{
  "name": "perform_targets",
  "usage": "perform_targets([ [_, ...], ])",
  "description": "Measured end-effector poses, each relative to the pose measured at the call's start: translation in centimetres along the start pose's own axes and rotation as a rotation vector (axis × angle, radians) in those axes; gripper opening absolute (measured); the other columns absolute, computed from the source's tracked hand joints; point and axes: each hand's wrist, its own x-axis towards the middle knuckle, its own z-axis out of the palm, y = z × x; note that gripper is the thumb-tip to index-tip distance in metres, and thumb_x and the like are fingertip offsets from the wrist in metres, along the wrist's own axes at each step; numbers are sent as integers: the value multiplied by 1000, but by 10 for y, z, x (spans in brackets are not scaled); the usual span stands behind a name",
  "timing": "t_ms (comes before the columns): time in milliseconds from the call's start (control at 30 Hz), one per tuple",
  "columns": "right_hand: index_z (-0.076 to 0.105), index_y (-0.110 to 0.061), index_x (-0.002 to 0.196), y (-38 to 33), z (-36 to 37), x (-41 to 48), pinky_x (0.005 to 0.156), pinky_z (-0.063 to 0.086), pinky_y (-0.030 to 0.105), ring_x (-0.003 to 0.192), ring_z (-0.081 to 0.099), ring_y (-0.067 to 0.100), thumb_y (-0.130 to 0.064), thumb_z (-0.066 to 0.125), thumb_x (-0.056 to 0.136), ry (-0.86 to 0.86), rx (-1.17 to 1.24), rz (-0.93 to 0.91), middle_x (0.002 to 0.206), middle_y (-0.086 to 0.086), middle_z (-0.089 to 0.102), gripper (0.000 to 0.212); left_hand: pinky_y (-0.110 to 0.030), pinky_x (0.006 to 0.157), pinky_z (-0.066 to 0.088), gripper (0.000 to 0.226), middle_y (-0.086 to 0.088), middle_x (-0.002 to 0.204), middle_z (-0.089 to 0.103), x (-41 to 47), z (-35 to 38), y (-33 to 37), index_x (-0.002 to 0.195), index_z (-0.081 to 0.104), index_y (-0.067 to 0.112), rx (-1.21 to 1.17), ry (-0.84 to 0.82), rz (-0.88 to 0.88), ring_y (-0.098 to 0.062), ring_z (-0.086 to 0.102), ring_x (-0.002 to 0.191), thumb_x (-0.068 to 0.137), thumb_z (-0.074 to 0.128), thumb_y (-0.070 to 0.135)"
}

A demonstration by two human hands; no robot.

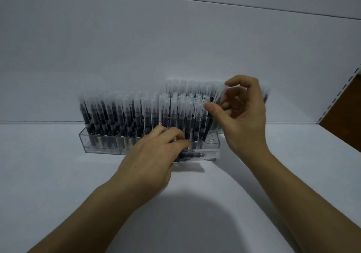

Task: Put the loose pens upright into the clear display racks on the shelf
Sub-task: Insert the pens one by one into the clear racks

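Black loose pens (192,154) lie sideways just before the clear rack (101,145), gripped by the curled fingers of your nearer left hand (156,155), while your right hand (242,115) pinches one pen (219,94) upright over the rack's right end.

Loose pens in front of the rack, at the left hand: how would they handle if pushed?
Loose pens look round and slim, so probably roll. Likely stiff and light; the left hand holds several together. Smooth clear caps may slip.
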Motion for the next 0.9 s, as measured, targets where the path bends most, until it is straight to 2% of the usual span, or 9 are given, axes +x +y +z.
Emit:
perform_targets([
  [200, 54, -26, 113, 8, -1, -3, 61, 50, 21, 72, 61, 12, -20, 85, 84, -94, -191, -105, 88, -14, 54, 43, -40, 88, 53, 57, 10, 132, 53, 0, 2, 0, 138, 58, 24, 17, 26, 7, -17, 46, 117, 85, 62, 3],
  [433, 68, -10, 103, 14, -4, -3, 65, 51, 21, 76, 62, 13, -20, 79, 92, -138, -315, -192, 86, -1, 63, 19, -41, 87, 53, 55, 8, 129, 54, 0, 6, -3, 136, 60, 22, 9, 33, 28, -18, 48, 115, 84, 62, 3],
  [533, 69, -9, 105, 10, -8, -5, 65, 46, 20, 78, 61, 14, -16, 68, 97, -99, -291, -219, 87, 0, 64, 11, -34, 83, 49, 49, 12, 117, 55, -1, 7, -8, 129, 62, 23, -49, 79, 43, -12, 49, 104, 84, 58, 5],
  [567, 68, -9, 107, 7, -9, -7, 64, 46, 22, 78, 61, 15, -11, 66, 96, -83, -265, -227, 88, 1, 64, 11, -27, 80, 47, 42, 14, 111, 54, -1, 5, -7, 125, 63, 24, -123, 106, 26, -9, 50, 98, 86, 56, 7],
  [633, 65, -10, 109, -1, -9, -10, 62, 47, 26, 79, 61, 19, -3, 63, 93, -83, -168, -216, 88, 3, 63, 18, -18, 71, 45, 21, 11, 97, 60, -1, 2, -1, 112, 63, 27, -423, 156, -70, -6, 53, 83, 98, 51, 18],
  [667, 64, -11, 109, -5, -8, -11, 62, 48, 27, 79, 61, 20, 0, 61, 91, -107, -103, -196, 88, 4, 63, 21, -21, 66, 47, 13, 8, 88, 62, -1, 0, 3, 106, 62, 31, -621, 141, -133, -8, 54, 75, 102, 50, 29],
  [733, 64, -8, 111, -12, -6, -14, 61, 48, 34, 76, 59, 23, 2, 60, 90, -194, 39, -125, 87, 3, 63, 24, -32, 55, 43, 17, 5, 69, 55, -1, -2, 10, 94, 58, 36, -928, 73, -225, -14, 47, 61, 100, 47, 47],
  [800, 64, -7, 118, -15, -2, -16, 60, 48, 46, 75, 60, 29, 0, 63, 90, -284, 142, -50, 86, 4, 65, 28, -30, 52, 37, 17, 8, 63, 44, -1, 0, 11, 92, 56, 32, -1058, 2, -247, -12, 39, 56, 101, 46, 44],
  [900, 68, -14, 117, -12, 4, -20, 64, 51, 53, 81, 65, 32, -8, 71, 91, -322, 128, -23, 90, 9, 68, 27, -26, 49, 31, 7, 2, 65, 39, -1, 0, 9, 100, 50, 18, -1153, -82, -276, -12, 33, 53, 103, 51, 25],
])
